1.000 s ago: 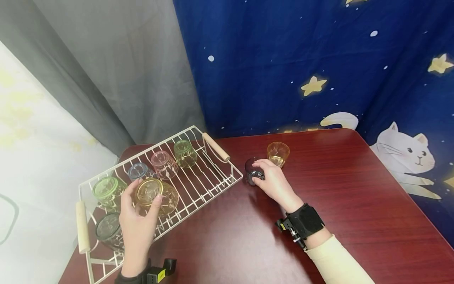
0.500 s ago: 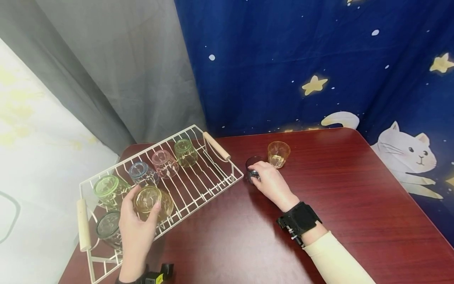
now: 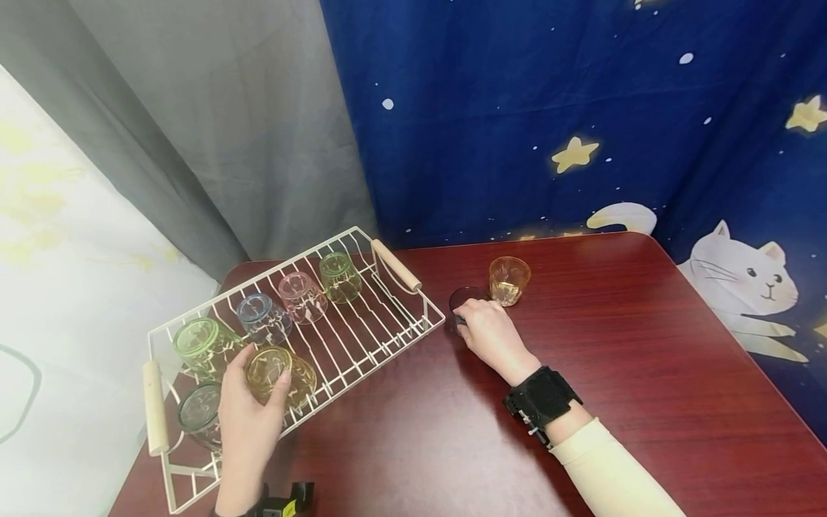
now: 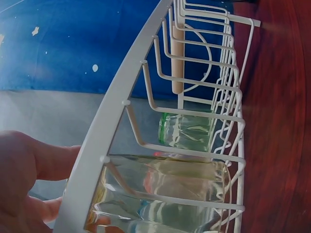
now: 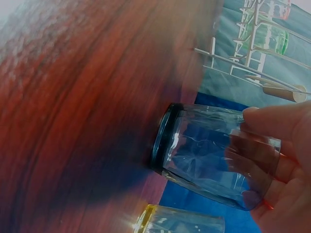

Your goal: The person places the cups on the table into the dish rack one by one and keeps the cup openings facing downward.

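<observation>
My left hand (image 3: 248, 424) holds a yellow drinking glass (image 3: 270, 373) at its upturned base, thumb on one side and fingers on the other. The glass is upside down within the near side of the white wire rack (image 3: 345, 380); in the left wrist view its mouth end reaches the bottom wires. Over on the table, my right hand (image 3: 494, 337) grips a dark grey-blue glass (image 5: 209, 150) near the rim, with thumb and fingertips on opposite sides. That glass stands upright, its thick base at the tabletop, and the hand covers much of it in the head view.
Upside-down glasses share the rack: green (image 3: 339, 276), pink (image 3: 302, 296), blue (image 3: 263, 318), light green (image 3: 203, 348) and dark grey (image 3: 200, 413). An amber glass (image 3: 509, 280) stands upright close behind my right hand. Wooden handles (image 3: 395, 264) top the rack's ends; curtains hang behind the table.
My left hand has lowered the yellow glass into the rack, beside the blue one. The right hand has turned slightly over the dark glass, which stays in about the same place.
</observation>
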Action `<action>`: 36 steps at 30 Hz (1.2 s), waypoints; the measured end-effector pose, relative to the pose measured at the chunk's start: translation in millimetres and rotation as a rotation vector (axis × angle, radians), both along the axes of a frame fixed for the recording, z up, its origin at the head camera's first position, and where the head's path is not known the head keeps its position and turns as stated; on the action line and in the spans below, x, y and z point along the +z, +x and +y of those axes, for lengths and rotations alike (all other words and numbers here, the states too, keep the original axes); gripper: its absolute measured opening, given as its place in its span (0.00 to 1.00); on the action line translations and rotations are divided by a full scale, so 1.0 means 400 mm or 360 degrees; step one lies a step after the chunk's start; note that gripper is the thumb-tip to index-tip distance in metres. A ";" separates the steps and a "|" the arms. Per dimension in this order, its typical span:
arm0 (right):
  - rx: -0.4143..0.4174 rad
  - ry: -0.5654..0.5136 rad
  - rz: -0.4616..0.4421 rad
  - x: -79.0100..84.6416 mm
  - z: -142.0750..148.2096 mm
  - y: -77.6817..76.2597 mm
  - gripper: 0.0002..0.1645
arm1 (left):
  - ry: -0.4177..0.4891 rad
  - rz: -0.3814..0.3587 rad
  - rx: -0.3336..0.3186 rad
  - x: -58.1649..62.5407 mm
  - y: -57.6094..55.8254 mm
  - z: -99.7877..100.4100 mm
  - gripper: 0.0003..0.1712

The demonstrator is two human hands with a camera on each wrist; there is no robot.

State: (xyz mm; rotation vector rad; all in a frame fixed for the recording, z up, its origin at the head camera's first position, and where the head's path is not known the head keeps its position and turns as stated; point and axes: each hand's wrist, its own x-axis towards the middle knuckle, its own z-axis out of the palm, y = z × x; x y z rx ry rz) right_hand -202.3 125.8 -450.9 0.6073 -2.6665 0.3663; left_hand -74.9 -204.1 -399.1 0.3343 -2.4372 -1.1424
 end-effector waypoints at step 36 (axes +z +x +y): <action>-0.0044 -0.0098 0.0164 0.040 0.031 0.021 0.15 | -0.0233 -0.0248 -0.0155 0.001 -0.004 -0.005 0.34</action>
